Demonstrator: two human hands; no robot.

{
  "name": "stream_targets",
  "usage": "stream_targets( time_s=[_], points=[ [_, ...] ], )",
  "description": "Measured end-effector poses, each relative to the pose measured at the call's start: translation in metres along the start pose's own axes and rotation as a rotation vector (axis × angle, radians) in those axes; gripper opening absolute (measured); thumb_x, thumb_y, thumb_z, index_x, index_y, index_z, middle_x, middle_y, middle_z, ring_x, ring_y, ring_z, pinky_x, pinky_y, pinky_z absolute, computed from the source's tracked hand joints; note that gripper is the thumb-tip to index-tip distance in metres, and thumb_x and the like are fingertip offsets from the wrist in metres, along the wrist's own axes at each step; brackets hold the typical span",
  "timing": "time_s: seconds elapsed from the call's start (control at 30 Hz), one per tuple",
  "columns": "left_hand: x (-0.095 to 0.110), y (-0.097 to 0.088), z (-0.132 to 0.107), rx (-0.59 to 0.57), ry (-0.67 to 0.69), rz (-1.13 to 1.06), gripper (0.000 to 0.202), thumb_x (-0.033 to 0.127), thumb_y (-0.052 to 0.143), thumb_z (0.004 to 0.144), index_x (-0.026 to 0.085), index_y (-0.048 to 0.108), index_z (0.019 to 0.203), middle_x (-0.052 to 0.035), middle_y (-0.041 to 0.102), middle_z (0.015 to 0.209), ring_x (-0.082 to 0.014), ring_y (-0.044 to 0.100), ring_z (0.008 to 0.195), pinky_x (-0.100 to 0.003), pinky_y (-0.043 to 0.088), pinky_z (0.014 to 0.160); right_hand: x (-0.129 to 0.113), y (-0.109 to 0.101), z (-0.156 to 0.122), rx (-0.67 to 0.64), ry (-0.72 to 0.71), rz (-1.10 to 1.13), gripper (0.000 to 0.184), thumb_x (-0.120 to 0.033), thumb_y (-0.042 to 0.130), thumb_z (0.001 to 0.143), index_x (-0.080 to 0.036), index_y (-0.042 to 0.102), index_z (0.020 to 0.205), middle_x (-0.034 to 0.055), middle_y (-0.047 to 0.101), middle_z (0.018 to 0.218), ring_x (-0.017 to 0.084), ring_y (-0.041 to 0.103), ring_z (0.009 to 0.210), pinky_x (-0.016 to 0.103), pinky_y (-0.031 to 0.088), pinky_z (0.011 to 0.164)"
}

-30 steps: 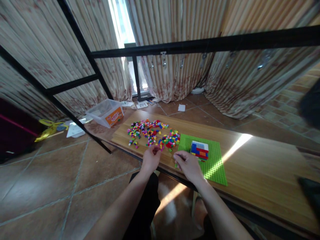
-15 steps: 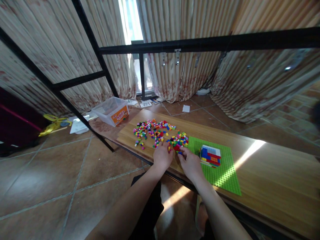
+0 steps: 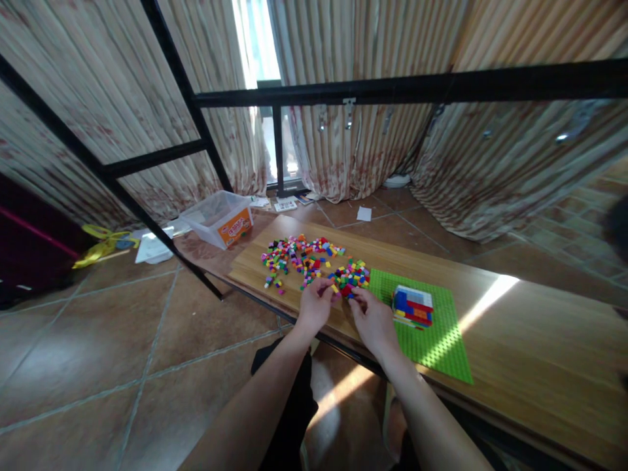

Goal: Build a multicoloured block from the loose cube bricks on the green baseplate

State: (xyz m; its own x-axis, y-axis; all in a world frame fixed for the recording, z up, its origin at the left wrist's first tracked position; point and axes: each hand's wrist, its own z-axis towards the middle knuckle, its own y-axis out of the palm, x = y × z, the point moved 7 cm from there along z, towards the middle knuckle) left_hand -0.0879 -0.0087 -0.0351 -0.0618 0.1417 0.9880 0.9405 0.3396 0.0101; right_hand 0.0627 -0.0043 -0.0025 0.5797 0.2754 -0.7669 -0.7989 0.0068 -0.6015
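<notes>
Head view: your loose bricks [image 3: 307, 256] sat in the middle of the frame, a scatter of tiny mixed pieces (red, yellow, blue, green, pink, black) on the left end of the wooden table [image 3: 520, 340]. A tighter cluster [image 3: 350, 275] lay at the scatter's right edge, just beside the green baseplate [image 3: 434, 337]. The baseplate lay flat right of centre, partly in a sun patch. A small stacked build [image 3: 413, 306] stood on its upper left part: white top, with blue, red and yellow layers below.

Your left hand [image 3: 314, 305] was just below centre, knuckles up, fingers curled with the tips drawn together at the near edge of the cluster. It touched bricks there. Too small to tell whether it actually pinched one.

Your right hand [image 3: 375, 320] was close beside it, nearly touching it, between the cluster and the baseplate's left edge. Fingers were bent, tips down on the table at the cluster. Can't tell whether anything was gripped. It wasn't touching the build.

Around that: a clear plastic bin [image 3: 219, 219] with an orange label sat left of the table's far end, upper left of centre. A black frame bar [image 3: 392, 86] ran across the top of the frame with striped curtains [image 3: 353, 150] behind it. A yellow object [image 3: 104, 239] and papers [image 3: 153, 248] lay on the tiled floor at left.
</notes>
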Motion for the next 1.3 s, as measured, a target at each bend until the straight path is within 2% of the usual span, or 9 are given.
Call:
stream_targets(
  time_s=[0.17,0.3,0.43,0.6,0.9,1.1,1.3],
  points=[
    [0.004,0.011,-0.008,-0.057,0.052,-0.079,0.011,0.012,0.052,0.082,0.016,0.06,0.088,-0.0034,0.069,0.084,-0.0124,0.066,0.066,-0.027,0.056,0.066,-0.001,0.0,-0.002,-0.014,0.017,0.178,0.036,-0.039,0.052,0.087,-0.016,0.068,0.109,0.01,0.074,0.094,0.022,0.069,0.081,0.035,0.051,0.077],
    [0.004,0.019,-0.011,-0.107,0.078,-0.073,0.013,0.014,0.054,0.081,0.015,0.062,0.09,-0.0053,0.071,0.089,-0.0134,0.066,0.071,-0.028,0.057,0.069,0.001,0.002,-0.002,-0.032,0.04,0.252,0.03,-0.037,0.055,0.086,-0.018,0.069,0.103,0.0068,0.074,0.088,0.021,0.068,0.075,0.034,0.051,0.074],
    [0.006,0.028,-0.017,-0.173,0.117,-0.047,0.011,0.017,0.056,0.081,0.016,0.065,0.088,-0.0039,0.07,0.084,-0.0126,0.064,0.07,-0.026,0.055,0.069,0.003,-0.001,-0.001,-0.016,0.05,0.241,0.025,-0.033,0.053,0.086,-0.019,0.071,0.094,0.0071,0.074,0.088,0.022,0.068,0.078,0.033,0.05,0.075],
    [0.007,0.03,-0.019,-0.195,0.138,0.039,0.01,0.021,0.055,0.082,0.017,0.065,0.081,-0.0008,0.066,0.073,-0.0121,0.061,0.065,-0.024,0.052,0.066,0.001,-0.003,-0.001,-0.053,-0.014,0.175,0.023,-0.028,0.05,0.087,-0.02,0.071,0.09,0.006,0.073,0.086,0.021,0.067,0.079,0.032,0.048,0.076],
    [0.01,0.015,-0.007,-0.071,0.226,0.283,0.013,0.021,0.054,0.082,0.018,0.065,0.077,0.001,0.063,0.066,-0.0126,0.059,0.061,-0.024,0.047,0.062,0.004,0.001,-0.002,-0.086,-0.113,-0.011,0.022,-0.023,0.048,0.086,-0.02,0.071,0.086,0.0066,0.072,0.09,0.021,0.066,0.083,0.032,0.048,0.079],
    [0.01,0.017,-0.007,-0.015,0.291,0.373,0.008,0.019,0.059,0.08,0.018,0.066,0.082,-0.0018,0.068,0.078,-0.0146,0.063,0.072,-0.026,0.05,0.071,0.006,0.006,0.0,-0.025,-0.111,-0.103,0.024,-0.017,0.053,0.081,-0.021,0.071,0.096,0.0067,0.072,0.091,0.022,0.067,0.083,0.033,0.049,0.079],
    [0.004,0.017,-0.005,0.003,0.291,0.378,0.014,0.013,0.061,0.077,0.017,0.066,0.09,-0.0058,0.069,0.09,-0.0166,0.066,0.08,-0.03,0.053,0.076,0.008,0.012,0.001,-0.027,-0.123,-0.207,0.025,-0.015,0.053,0.082,-0.019,0.069,0.1,0.0081,0.07,0.094,0.022,0.066,0.084,0.033,0.049,0.079]
  ],
)
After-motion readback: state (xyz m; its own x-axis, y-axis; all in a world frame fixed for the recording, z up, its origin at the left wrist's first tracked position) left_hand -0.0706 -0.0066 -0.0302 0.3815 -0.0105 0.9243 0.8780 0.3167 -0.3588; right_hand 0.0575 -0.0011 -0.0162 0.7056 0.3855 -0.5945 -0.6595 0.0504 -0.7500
